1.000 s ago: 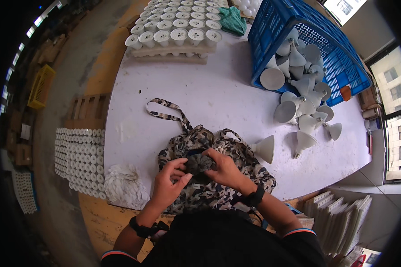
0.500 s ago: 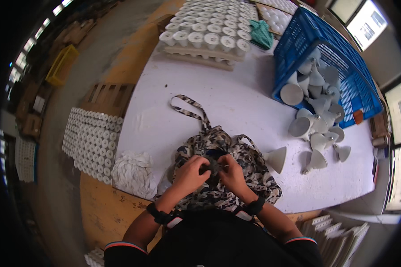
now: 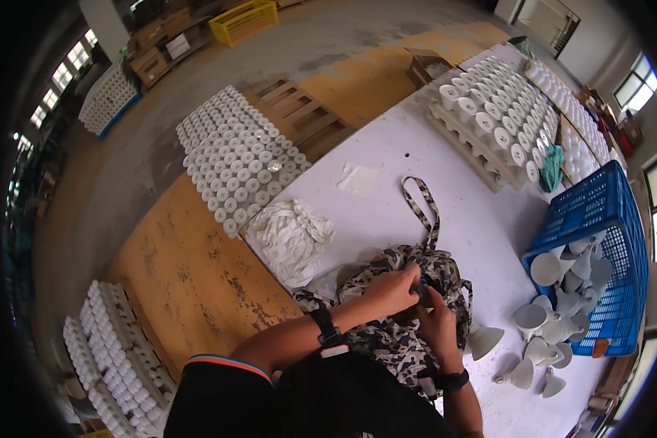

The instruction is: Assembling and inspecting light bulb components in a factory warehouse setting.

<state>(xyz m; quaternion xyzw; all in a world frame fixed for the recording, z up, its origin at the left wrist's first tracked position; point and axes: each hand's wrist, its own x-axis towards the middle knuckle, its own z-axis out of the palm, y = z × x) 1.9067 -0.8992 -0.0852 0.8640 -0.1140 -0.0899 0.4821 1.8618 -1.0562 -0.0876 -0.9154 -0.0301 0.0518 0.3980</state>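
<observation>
A rumpled camouflage-print cloth (image 3: 387, 343) with a looped strap (image 3: 423, 208) lies at the table's near edge. Over it my left hand (image 3: 393, 292) is closed, its fingertips pinched together. Close beside it on the right, my right hand (image 3: 438, 321) is closed as well, fingers curled up toward the left one. Something small and dark shows between the fingertips of both hands; its kind cannot be made out. Just right of the cloth a pale cone-shaped piece (image 3: 487, 341) lies on the white table (image 3: 482, 212).
A white crumpled cloth (image 3: 292, 237) sits left of my arms. At right, a tipped blue crate (image 3: 624, 292) spills several grey cones (image 3: 531, 317). White cups (image 3: 500, 109) stand in rows on trays at the back, a green cloth (image 3: 552, 168) beside them. More white pieces (image 3: 241, 168) stand on a pallet (image 3: 299, 109).
The view has swung left, so the table and things on it appear farther right. Both hands stay close together over the camouflage cloth, with the dark thing between their fingertips.
</observation>
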